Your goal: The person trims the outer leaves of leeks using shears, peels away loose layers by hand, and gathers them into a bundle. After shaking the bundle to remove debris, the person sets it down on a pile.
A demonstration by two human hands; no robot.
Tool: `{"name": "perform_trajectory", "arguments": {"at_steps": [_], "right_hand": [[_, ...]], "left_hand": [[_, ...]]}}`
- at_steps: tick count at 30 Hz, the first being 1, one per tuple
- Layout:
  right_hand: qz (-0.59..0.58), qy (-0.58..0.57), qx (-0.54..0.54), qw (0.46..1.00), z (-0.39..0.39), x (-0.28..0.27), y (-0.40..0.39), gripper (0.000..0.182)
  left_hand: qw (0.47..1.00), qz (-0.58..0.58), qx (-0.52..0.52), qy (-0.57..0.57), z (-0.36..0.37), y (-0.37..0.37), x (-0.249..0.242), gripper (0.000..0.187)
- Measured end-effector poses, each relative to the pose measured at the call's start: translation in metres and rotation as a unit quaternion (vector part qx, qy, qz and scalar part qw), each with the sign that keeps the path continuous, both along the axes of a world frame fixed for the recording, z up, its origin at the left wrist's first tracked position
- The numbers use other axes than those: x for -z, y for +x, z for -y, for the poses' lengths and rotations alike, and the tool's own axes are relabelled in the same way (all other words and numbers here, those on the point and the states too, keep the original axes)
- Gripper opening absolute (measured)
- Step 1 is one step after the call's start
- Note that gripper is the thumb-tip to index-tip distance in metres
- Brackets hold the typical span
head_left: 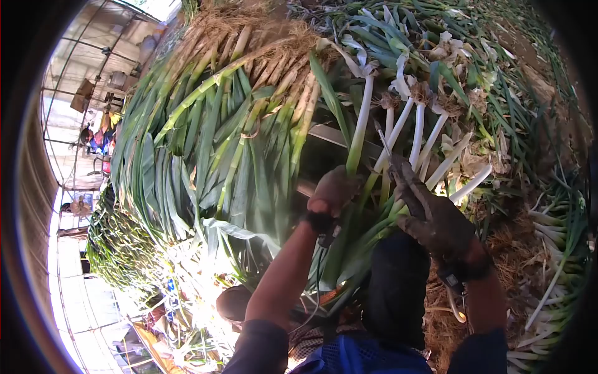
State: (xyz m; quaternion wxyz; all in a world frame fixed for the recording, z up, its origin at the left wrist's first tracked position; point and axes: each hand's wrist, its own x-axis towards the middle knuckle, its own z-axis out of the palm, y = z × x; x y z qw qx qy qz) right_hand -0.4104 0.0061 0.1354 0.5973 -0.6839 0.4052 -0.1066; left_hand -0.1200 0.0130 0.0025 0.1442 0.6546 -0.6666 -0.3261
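My left hand [333, 190], in a worn glove, is closed around the green part of a leek [360, 128] whose white shaft points away from me. Close on its right, my gloved right hand [433, 215] is closed on a small knife [384, 142], its thin blade pointing up and away; the handle is hidden by the fingers. Beyond and beside the right hand, several peeled leeks [418, 134] lie side by side, their white shafts and root ends away from me. Their green leaves run back beneath both hands.
A big heap of unpeeled leeks [218, 143] with brown roots fills the left. Stripped leaves [398, 31] cover the far ground. White-ended leeks [554, 268] are stacked at the right, near loose roots [511, 249]. My dark-clad knee [395, 280] is below the hands.
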Motion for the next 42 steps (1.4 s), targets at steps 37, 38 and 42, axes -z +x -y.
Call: {"name": "perform_trajectory", "arguments": {"at_steps": [37,38,42], "right_hand": [[-0.038,-0.139,-0.157,0.977,0.129,0.094,0.182,0.081],[-0.073,-0.128,-0.157,0.977,0.139,0.092,0.183,0.083],[-0.04,-0.134,-0.172,0.975,0.129,0.081,0.162,0.092]], "left_hand": [[0.905,0.365,-0.208,-0.073,-0.048,0.121,0.049,0.039],[0.906,0.364,-0.215,-0.038,-0.042,0.118,0.043,0.038],[0.929,0.346,-0.13,0.029,-0.028,0.127,0.013,0.034]]}}
